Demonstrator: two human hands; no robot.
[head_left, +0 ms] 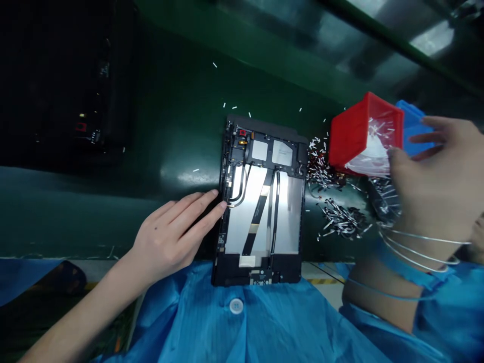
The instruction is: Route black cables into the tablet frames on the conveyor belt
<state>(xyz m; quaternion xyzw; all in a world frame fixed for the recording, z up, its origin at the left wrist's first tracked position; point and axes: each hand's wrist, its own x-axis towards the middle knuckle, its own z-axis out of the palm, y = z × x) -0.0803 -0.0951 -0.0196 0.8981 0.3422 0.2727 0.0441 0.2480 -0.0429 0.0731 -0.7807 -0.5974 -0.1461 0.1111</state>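
Observation:
An opened tablet (260, 206) lies back-up on the dark green table, its silver plate, black flex cables and circuit boards exposed. My left hand (177, 234) lies flat beside it, fingers stretched out and fingertips touching its left edge. My right hand (434, 186) is raised at the right, fingers apart, thumb close to a clear plastic bag in the red bin (359, 136). Thin wire bangles circle that wrist. Nothing shows inside the right hand.
A pile of small white and dark screws (336, 206) is scattered between the tablet and the red bin. A blue bin (414, 126) stands behind the red one. My blue smock (264, 322) covers the near edge. Dark equipment (86, 126) sits at the far left.

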